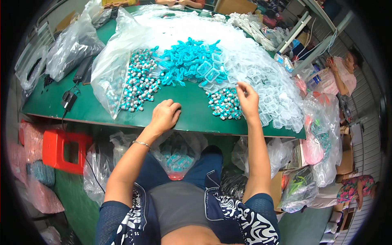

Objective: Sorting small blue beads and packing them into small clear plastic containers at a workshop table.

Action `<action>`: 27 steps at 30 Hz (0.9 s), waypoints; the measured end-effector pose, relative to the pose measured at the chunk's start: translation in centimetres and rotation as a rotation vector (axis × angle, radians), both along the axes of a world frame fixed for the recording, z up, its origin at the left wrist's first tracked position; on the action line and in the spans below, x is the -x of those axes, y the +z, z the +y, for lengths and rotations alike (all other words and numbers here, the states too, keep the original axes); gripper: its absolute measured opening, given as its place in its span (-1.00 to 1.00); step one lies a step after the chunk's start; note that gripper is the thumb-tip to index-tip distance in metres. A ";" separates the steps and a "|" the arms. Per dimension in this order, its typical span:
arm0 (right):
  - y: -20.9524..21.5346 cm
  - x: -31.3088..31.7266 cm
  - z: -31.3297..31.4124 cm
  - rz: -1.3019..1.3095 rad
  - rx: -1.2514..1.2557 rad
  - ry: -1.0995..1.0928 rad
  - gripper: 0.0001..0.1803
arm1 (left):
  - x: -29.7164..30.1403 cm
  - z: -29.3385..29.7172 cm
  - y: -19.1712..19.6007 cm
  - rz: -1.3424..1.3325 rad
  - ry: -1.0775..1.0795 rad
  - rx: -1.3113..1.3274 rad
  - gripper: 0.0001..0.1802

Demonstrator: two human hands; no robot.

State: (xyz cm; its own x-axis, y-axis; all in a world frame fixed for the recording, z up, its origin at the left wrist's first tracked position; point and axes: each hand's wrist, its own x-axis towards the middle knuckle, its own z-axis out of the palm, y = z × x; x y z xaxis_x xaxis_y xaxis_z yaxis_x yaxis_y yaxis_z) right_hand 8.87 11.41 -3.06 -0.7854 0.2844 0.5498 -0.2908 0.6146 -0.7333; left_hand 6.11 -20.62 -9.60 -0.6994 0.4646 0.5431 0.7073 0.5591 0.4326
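My left hand (165,115) rests at the front edge of the green table (188,116). Its fingers are curled together, and whatever they may hold is hidden. Farther right, my right hand (248,101) is bent in a pinch beside a small heap of grey-and-teal bead-like pieces (223,107). I cannot make out anything between its fingers. Just right of it spread many clear plastic cases (271,83). A tangle of teal cords (188,59) lies beyond my hands. Left of the cords is a larger heap of the bead-like pieces (141,81), partly in a clear bag (112,73).
Below the table edge, an open plastic bag (177,153) at my lap contains teal-filled cases. A red stool (65,151) stands at left. A black adapter (69,99) with a cable lies on the table. Filled bags (322,139) crowd the right; other people work nearby.
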 end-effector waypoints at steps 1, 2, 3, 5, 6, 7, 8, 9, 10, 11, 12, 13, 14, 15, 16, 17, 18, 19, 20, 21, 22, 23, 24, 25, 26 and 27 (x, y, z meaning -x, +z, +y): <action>0.4 1.4 1.0 0.001 0.025 -0.053 -0.77 | -0.1 0.2 0.0 0.006 0.007 0.014 -0.84; 0.0 2.9 2.8 0.055 -0.034 -0.096 -0.77 | -0.2 0.3 0.3 0.017 0.006 0.031 -0.83; 0.1 3.9 4.3 0.085 -0.066 -0.099 -0.76 | -0.1 0.6 0.6 0.030 -0.008 0.046 -0.81; -0.6 5.8 7.5 0.143 -0.166 -0.206 -0.75 | -0.2 0.6 1.0 0.038 -0.014 0.047 -0.81; -0.7 6.0 9.1 0.145 -0.217 -0.254 -0.74 | -0.1 0.7 0.8 0.026 -0.009 0.050 -0.81; -0.3 5.3 9.7 0.181 -0.196 -0.318 -0.74 | 0.0 0.5 0.6 0.035 -0.012 0.041 -0.82; 0.3 4.4 10.5 0.217 -0.179 -0.384 -0.74 | -0.1 0.5 0.8 0.019 -0.017 0.043 -0.82; 0.8 3.4 11.3 0.254 -0.160 -0.441 -0.74 | -0.1 0.5 0.9 0.031 -0.012 0.048 -0.81; 0.8 2.0 13.0 0.247 -0.091 -0.498 -0.72 | -0.1 0.5 0.8 0.029 -0.021 0.050 -0.82; 0.1 0.3 15.3 0.288 -0.144 -0.600 -0.72 | 0.0 0.5 0.6 0.027 -0.031 0.051 -0.82; -0.7 -1.5 17.8 0.329 -0.198 -0.691 -0.72 | 0.1 0.3 0.6 0.024 -0.043 0.049 -0.83; -1.5 -3.5 20.3 0.370 -0.254 -0.774 -0.72 | 0.1 0.2 0.3 0.019 -0.047 0.046 -0.83; -2.5 -5.9 22.8 0.305 -0.187 -0.832 -0.66 | -0.1 0.1 0.3 -0.088 -0.043 0.010 -0.83; -3.4 -8.0 25.0 0.243 -0.114 -0.887 -0.59 | -0.3 0.5 0.6 -0.139 -0.044 -0.040 -0.83; -4.3 -9.8 26.4 0.160 -0.104 -0.999 -0.51 | -0.5 1.2 0.9 -0.189 -0.045 -0.091 -0.82; -4.9 -11.4 27.4 0.076 -0.095 -1.105 -0.43 | -0.9 2.0 1.2 -0.239 -0.041 -0.144 -0.81; -5.5 -12.5 28.5 -0.009 -0.089 -1.211 -0.35 | -1.3 3.4 1.3 -0.222 -0.100 -0.172 -0.78; -6.4 -13.4 30.0 -0.041 -0.051 -1.230 -0.27 | -2.1 5.4 2.0 -0.224 -0.167 -0.187 -0.74; -7.3 -14.0 31.4 -0.072 -0.012 -1.247 -0.20 | -2.8 7.5 2.5 -0.127 -0.239 -0.171 -0.70; -7.8 -14.2 32.5 -0.102 0.029 -1.258 -0.12 | -3.5 9.8 3.0 -0.027 -0.304 -0.153 -0.65; -7.8 -14.1 32.8 -0.132 0.074 -1.236 -0.04 | -4.2 12.0 3.7 -0.071 -0.368 -0.148 -0.60; -7.9 -14.0 33.2 -0.131 0.120 -1.208 -0.04 | -4.9 14.2 4.5 -0.114 -0.430 -0.139 -0.54; -8.1 -13.6 33.5 -0.130 0.167 -1.173 -0.04 | -5.3 16.5 5.0 -0.082 -0.482 -0.124 -0.49; -8.1 -13.1 33.9 -0.127 0.212 -1.138 -0.04 | -5.5 18.8 5.2 -0.049 -0.533 -0.110 -0.43; -7.7 -12.2 33.6 -0.149 0.202 -1.111 -0.05 | -5.7 20.5 5.3 -0.065 -0.546 -0.133 -0.38; -7.6 -11.7 33.1 -0.172 0.202 -1.090 -0.07 | -6.1 22.5 5.5 -0.079 -0.565 -0.146 -0.33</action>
State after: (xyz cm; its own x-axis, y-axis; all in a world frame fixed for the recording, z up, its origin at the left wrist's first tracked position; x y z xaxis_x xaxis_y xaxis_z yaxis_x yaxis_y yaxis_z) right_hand 20.62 44.54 -10.69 -0.1235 0.9380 0.3238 0.4447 0.3440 -0.8270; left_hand 12.18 1.87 -4.14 -0.4062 0.7014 0.5857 0.8407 0.0357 0.5403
